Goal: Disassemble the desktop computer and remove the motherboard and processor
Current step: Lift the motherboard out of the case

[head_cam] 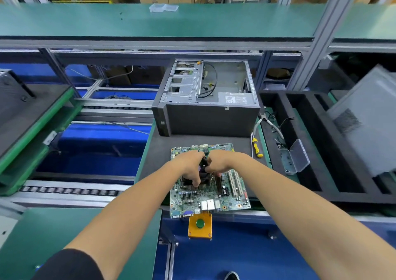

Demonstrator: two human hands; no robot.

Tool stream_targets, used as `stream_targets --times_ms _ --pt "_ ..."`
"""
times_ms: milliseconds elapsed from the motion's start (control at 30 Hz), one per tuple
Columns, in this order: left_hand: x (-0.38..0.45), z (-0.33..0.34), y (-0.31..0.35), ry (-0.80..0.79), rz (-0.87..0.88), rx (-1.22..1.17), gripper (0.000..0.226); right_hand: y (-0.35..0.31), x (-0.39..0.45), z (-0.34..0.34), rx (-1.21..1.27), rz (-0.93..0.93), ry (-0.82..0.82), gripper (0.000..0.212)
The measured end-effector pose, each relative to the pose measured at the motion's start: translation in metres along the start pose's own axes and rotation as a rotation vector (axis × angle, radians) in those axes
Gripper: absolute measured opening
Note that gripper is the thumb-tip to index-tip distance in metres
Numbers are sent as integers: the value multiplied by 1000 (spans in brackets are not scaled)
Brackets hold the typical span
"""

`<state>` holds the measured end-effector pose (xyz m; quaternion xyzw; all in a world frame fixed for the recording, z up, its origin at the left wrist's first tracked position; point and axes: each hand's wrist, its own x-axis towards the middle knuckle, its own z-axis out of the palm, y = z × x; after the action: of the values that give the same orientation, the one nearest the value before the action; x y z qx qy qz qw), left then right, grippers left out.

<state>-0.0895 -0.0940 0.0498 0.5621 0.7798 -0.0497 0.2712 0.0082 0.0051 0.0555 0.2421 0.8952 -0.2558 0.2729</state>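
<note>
Head view: the motherboard [209,198] lies flat on the desk [158,151], already out of the computer case [205,99] standing at 12 o'clock. Left hand [189,165] and right hand [221,161] meet over the cooler fan [203,168], fingers curled round it. Processor hidden beneath. Recommend: release all fasteners evenly, lift straight up, steady the board. Screwdriver [256,147] lies at 2 o'clock.

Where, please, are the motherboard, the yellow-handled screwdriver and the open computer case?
motherboard [192,196], head view, bare green board near the front edge.
yellow-handled screwdriver [257,148], head view, middle of its handle.
computer case [212,118], head view, dark side panel facing the camera.
</note>
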Motion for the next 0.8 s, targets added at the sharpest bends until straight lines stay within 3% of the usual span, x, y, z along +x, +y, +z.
stream_targets --times_ms 333,600,800 --pt "-1 0 -9 142 59 81 80 2 -4 -5 -3 -26 -6 30" --pt "10 -3 -11 194 42 35 64 7 -3 -6 67 -34 67 34" --pt "32 -18 -9 142 69 56 86 46 -7 -30 41 158 308 30"
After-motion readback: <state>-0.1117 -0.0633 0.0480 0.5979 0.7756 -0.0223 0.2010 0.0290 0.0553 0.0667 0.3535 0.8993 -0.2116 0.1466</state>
